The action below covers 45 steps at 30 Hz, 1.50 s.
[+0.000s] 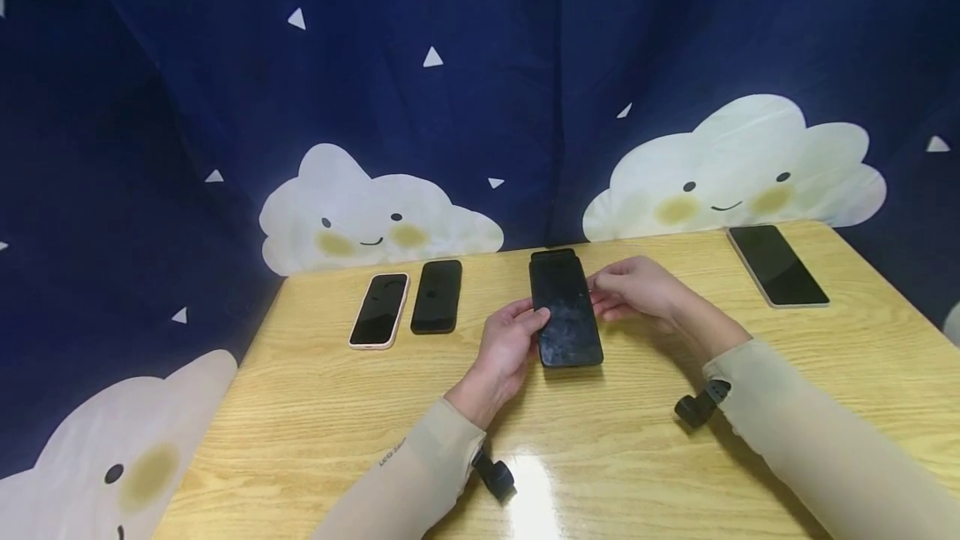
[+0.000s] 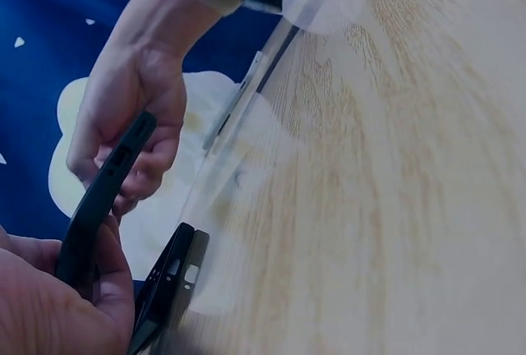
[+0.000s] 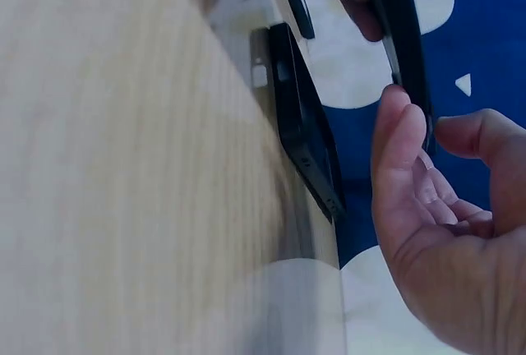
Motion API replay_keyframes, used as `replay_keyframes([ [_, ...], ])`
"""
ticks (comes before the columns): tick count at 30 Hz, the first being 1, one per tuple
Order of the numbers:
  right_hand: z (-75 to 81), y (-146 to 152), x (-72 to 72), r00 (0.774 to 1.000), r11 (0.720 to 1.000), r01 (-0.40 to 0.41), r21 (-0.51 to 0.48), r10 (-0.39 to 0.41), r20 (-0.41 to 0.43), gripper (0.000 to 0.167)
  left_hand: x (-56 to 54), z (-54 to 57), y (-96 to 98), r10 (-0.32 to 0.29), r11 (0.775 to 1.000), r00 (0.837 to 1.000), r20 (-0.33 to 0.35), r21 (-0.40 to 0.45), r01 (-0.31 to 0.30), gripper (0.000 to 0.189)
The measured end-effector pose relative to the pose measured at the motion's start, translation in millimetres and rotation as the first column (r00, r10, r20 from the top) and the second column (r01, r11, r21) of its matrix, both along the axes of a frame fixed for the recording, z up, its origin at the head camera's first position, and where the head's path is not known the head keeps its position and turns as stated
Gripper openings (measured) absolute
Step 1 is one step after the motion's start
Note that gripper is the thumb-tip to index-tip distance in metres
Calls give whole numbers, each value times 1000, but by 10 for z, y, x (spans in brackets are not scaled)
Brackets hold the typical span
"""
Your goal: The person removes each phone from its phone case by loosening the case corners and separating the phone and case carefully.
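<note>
A black smartphone [image 1: 568,325] is raised off the table, its smudged dark face toward the head camera. My left hand [image 1: 504,350] grips its left edge, thumb on the front and fingers behind. At the right edge is my right hand [image 1: 643,292]; in the right wrist view its thumb and index finger pinch the phone's rim. Beneath the phone, a black phone case [image 3: 306,121] with cutouts in its walls lies on the table. From the head, the phone covers most of that case, leaving only a dark strip at the top.
On the wooden table [image 1: 315,432], a pink-edged phone [image 1: 379,312] and a black phone [image 1: 437,297] lie at the left. A larger phone [image 1: 778,266] lies at the back right. A dark blue curtain [image 1: 510,90] with clouds hangs behind the table.
</note>
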State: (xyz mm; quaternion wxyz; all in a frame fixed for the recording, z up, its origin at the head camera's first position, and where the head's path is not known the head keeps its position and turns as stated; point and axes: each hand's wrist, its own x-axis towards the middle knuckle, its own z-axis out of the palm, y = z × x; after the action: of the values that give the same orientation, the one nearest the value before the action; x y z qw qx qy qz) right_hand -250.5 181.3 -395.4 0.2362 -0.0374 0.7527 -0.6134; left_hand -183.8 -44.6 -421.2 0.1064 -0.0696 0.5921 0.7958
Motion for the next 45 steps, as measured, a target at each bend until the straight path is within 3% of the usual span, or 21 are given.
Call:
replay_keyframes([
  [7, 7, 19, 322, 997, 997, -78, 12, 78, -9, 40, 9, 28, -13, 9, 1000, 1000, -1, 8, -9, 30],
  [14, -34, 8, 649, 996, 997, -78, -10, 79, 32, 44, 1, 21, -4, 16, 1000, 1000, 6, 10, -16, 30],
  [19, -56, -5, 800, 994, 994, -99, -51, 101, 47, 46, -11, 20, -2, 17, 1000, 1000, -7, 8, -16, 30],
  [27, -70, -9, 881, 993, 989, -107, -104, 113, 46, 48, -10, 14, 4, 14, 1000, 1000, -12, -4, -14, 31],
  [45, -83, -12, 890, 993, 988, -99, -121, 106, 54, 47, -7, -4, 10, 31, 999, 999, -18, -8, -31, 31],
])
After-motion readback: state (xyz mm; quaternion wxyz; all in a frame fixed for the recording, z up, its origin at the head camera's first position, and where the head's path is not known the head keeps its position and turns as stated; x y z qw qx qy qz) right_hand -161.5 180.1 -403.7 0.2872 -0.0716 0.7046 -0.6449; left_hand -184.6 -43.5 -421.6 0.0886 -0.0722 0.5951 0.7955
